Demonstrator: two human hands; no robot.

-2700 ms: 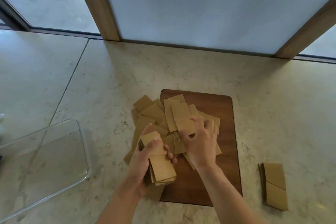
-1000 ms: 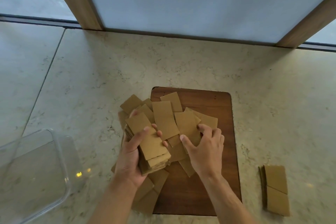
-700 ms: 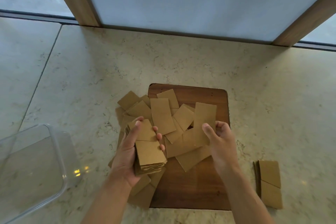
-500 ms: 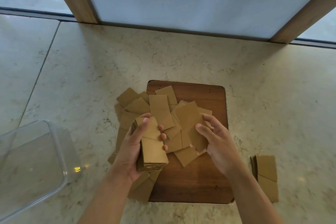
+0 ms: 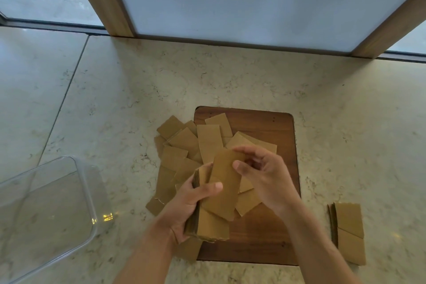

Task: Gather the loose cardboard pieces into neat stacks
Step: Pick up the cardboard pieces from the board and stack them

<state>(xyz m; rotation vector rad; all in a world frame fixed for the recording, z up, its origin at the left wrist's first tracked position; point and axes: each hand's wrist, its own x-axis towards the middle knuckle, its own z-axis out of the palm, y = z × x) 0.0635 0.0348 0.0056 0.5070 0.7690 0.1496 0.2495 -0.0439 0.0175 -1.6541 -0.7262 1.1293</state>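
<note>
between the two hands, a single cardboard piece (image 5: pixel 224 188) lies tilted on top of the gathered stack (image 5: pixel 207 223). the right hand (image 5: pixel 265 177) fingers (image 5: pixel 244 151) curl at its far end, pinching it. the left hand (image 5: pixel 186 205) grips the stack, thumb pressed on the piece. beyond and under the fingers, loose cardboard pieces (image 5: pixel 184 145) overlap across a wooden board (image 5: pixel 265 122) and the marble surface (image 5: pixel 230 81). right of the right hand lies a small stack (image 5: pixel 348 233); left of the left hand, a clear container (image 5: pixel 87 191).

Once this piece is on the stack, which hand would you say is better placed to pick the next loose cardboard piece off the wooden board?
Right. The right hand holds only one brown cardboard piece; the left hand grips the cardboard stack.
</note>
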